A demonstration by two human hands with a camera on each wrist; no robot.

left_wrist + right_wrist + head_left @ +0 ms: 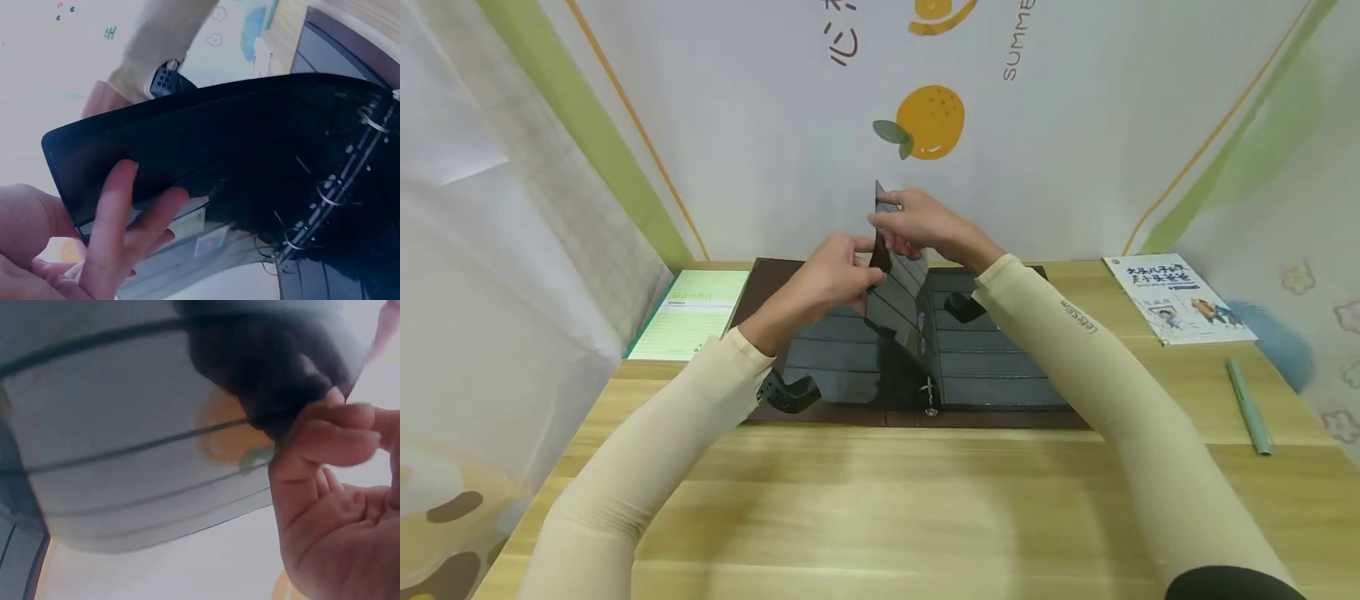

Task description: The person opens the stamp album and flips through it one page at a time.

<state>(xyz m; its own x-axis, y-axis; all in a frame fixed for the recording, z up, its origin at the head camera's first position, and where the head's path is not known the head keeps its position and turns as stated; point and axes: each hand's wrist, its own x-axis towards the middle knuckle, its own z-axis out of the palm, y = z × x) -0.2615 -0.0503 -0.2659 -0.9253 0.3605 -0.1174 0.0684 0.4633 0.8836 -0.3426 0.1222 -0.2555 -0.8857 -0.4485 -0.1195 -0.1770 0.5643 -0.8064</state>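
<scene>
A dark ring binder lies open on the wooden table, its pocket pages flat to both sides of the metal rings. One glossy black page stands upright over the spine. My left hand pinches that page at its upper left edge; in the left wrist view its fingers lie along the page, near the rings. My right hand pinches the page's top corner from the far side. In the right wrist view its fingertips are closed on the corner of the page.
A green and white notebook lies left of the binder. A printed booklet and a green pen lie on the right. A wall cloth with an orange picture stands right behind the table. Bare wood runs along the near edge.
</scene>
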